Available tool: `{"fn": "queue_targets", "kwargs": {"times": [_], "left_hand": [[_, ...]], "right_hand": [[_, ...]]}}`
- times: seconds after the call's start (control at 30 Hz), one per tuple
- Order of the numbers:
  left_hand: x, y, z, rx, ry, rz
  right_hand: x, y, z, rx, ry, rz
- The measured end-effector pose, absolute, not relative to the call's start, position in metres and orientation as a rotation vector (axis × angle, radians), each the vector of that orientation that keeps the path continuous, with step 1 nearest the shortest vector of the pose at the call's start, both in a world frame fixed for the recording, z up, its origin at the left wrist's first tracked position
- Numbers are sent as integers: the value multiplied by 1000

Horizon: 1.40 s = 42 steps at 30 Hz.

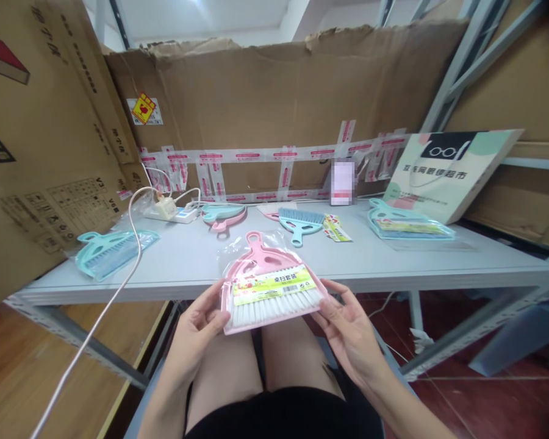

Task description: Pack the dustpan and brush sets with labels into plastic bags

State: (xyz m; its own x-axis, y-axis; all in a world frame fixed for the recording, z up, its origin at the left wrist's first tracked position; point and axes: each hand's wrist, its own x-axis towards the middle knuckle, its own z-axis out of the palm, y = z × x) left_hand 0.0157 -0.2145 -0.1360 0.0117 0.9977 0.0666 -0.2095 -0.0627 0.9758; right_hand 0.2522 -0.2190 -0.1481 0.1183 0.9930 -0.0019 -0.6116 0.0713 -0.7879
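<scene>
A pink dustpan-and-brush set (268, 283) in a clear plastic bag, with a yellow label across it and white bristles, is held over the front edge of the grey table (393, 259). My left hand (201, 320) grips its left lower corner with thumb on top. On the other side, my right hand (348, 326) holds the right lower edge, fingers curled under it. Both hands hover above my knees.
On the table lie a bagged teal set (112, 250) at left, a teal and pink dustpan (224, 214), a blue brush on a pink pan (299, 222), a loose label card (336, 230), another teal set (407, 225), a power strip (171, 210) with a white cable (100, 317). Cardboard walls surround.
</scene>
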Motion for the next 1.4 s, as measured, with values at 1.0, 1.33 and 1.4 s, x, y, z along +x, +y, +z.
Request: {"fn": "queue_targets", "kwargs": {"times": [1.0, 1.33, 1.4], "left_hand": [[7, -175, -159, 2749, 1333, 1491], [3, -172, -150, 2805, 1360, 1493], [5, -170, -146, 2843, 1331, 1493]], "right_hand": [[253, -193, -149, -946, -818, 1146], [304, -179, -167, -914, -1944, -209], [298, -171, -156, -791, -1965, -273]]}}
